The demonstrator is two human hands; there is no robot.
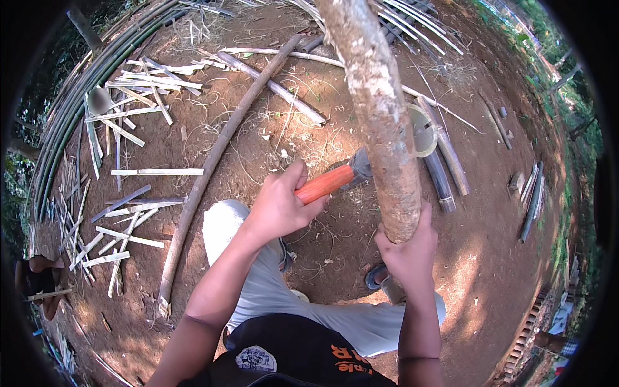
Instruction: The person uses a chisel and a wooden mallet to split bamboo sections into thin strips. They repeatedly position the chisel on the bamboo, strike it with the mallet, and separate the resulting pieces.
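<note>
My left hand [282,200] is closed around the orange handle of a tool [326,183]. Its dark metal part passes behind a thick wooden log, so the kind of tool is hidden. My right hand [412,251] grips the lower end of that log [380,109], which has rough, mottled bark and rises to the top edge of the view. Just right of the log shows a pale round rim [423,131] like the cut end of hollow bamboo, partly covered by the log.
Split bamboo strips [151,84] lie scattered on the dirt at left. A long brown pole [225,135] slants between them and me. Dark bamboo lengths [445,155] lie to the right. Long green poles [58,148] line the far left, where another person [40,284] shows.
</note>
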